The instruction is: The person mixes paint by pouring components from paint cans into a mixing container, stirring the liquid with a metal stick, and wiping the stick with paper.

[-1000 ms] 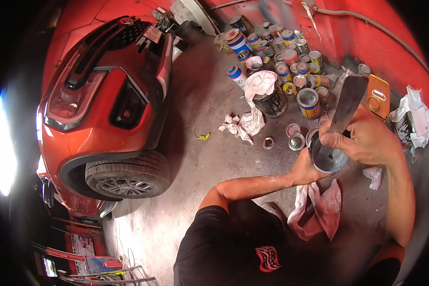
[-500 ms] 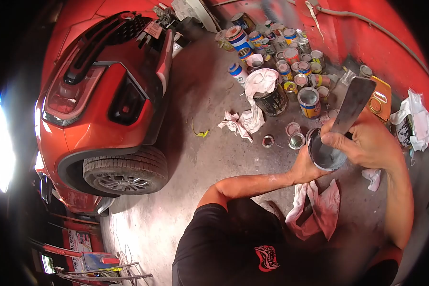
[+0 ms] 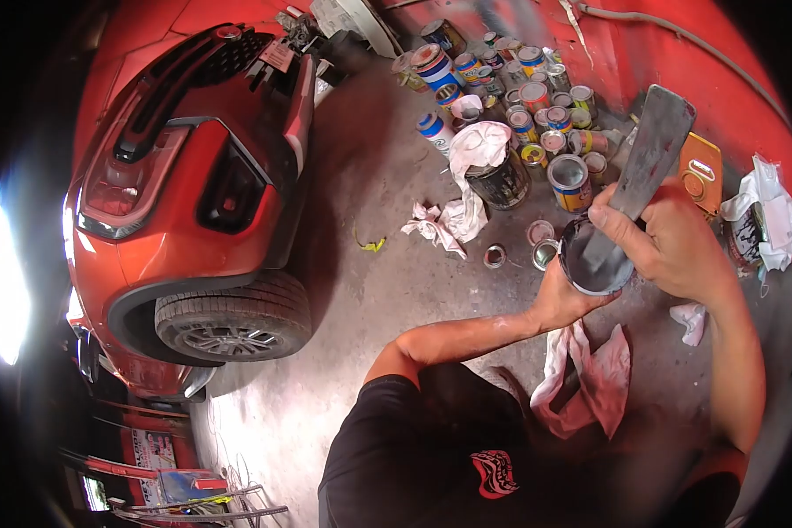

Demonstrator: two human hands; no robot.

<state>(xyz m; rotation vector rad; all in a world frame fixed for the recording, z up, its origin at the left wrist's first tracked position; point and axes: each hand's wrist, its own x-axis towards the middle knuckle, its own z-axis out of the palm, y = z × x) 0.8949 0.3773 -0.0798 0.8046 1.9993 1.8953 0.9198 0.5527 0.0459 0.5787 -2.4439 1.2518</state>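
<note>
My left hand is wrapped round a paint can from its lower left side. The can is tipped so its grey-coated inside faces me. My right hand grips a flat grey-smeared spatula, thumb laid along it. The broad end points up and away, and the lower end reaches into the can's mouth. On the floor just left of the can lie a small open tin and a round lid.
Several paint cans crowd the floor by the red wall, beside a rag-topped black can. Crumpled rags and a pinkish cloth lie about. An orange case stands at right, an orange-red car at left.
The can has tilted slightly, showing more of its inside. The spatula's upper end has turned its flat face more toward me and sits lower, with my right hand shifted slightly down.
</note>
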